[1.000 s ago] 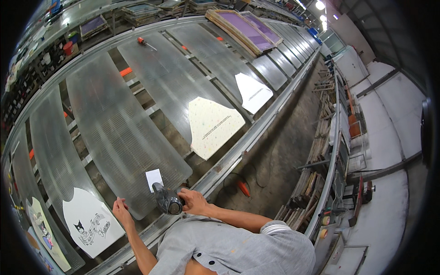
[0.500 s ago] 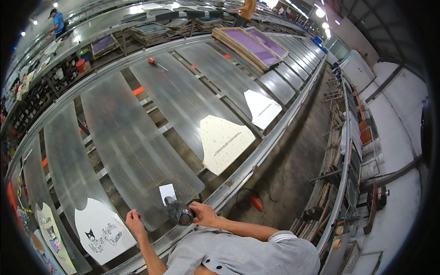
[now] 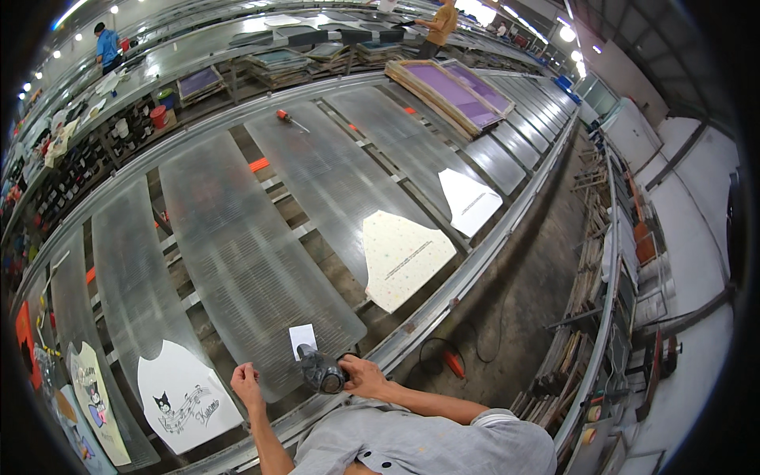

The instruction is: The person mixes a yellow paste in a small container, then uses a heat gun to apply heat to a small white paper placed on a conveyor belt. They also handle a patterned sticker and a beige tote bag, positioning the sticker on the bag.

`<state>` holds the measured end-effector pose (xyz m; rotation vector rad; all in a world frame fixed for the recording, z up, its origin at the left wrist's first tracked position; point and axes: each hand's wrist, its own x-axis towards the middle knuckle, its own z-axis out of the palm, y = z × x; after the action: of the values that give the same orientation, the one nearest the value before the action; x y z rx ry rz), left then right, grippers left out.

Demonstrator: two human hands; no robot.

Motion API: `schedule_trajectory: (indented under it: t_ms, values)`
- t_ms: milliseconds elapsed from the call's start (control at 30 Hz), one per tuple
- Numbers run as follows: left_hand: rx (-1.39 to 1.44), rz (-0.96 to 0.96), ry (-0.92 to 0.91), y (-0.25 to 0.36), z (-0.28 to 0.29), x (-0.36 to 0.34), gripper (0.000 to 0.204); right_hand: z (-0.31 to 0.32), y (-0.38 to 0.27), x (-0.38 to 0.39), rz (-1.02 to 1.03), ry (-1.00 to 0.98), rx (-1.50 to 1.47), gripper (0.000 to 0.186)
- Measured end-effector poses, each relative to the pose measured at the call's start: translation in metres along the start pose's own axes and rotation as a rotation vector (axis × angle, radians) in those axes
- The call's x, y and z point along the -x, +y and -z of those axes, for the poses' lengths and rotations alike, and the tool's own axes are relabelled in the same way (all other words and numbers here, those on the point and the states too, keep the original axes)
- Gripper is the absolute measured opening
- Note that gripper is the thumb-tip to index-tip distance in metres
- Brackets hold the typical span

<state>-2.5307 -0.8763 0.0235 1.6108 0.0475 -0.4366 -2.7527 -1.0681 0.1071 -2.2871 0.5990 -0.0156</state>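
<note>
My right hand [image 3: 364, 375] is wrapped round the grip of a dark blow dryer [image 3: 322, 374]. The dryer's nozzle points at a small white card [image 3: 302, 339] lying on a long grey printing board [image 3: 261, 261]. To the left, my left hand [image 3: 246, 381] hovers above the same board's near end, fingers curled in, with nothing visible in them. Left of that hand, a white cut fabric piece [image 3: 188, 404] printed with a black cartoon figure and music notes lies on the neighbouring board. A cream speckled fabric piece [image 3: 408, 260] with a dark line of print rests on the board to the right.
Further right lies another white fabric piece [image 3: 469, 202]. A screwdriver [image 3: 293, 119] sits at a board's far end. Wooden frames with purple mesh [image 3: 455, 91] lean at the back. A metal rail [image 3: 419, 326] edges the table. Beyond are two people, one in blue [image 3: 106, 47], one in mustard [image 3: 440, 32].
The view has shifted slightly, so the table appears a little lower and further right. The dryer stays in my right hand by the card; my left hand's fingers look more curled.
</note>
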Motion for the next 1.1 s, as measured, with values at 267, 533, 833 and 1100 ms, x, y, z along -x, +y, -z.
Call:
schedule_trajectory:
  t_ms: [267,533,833,1100]
  values:
    - [-0.102,-0.037,-0.038,0.002,0.0,-0.004,0.016,0.002,-0.003,-0.003,0.082,0.104,-0.112,0.036]
    - [-0.484,-0.253,-0.143,0.025,-0.043,-0.038,0.021,-0.001,-0.001,0.0,0.054,0.134,-0.12,0.033]
    - [-0.832,-0.502,-0.46,0.005,-0.103,-0.077,0.01,0.005,-0.01,-0.003,0.004,0.054,-0.075,0.029]
    - [-1.062,-0.69,-0.613,0.001,-0.117,-0.077,0.005,0.0,-0.01,-0.002,-0.009,0.091,-0.039,0.025]
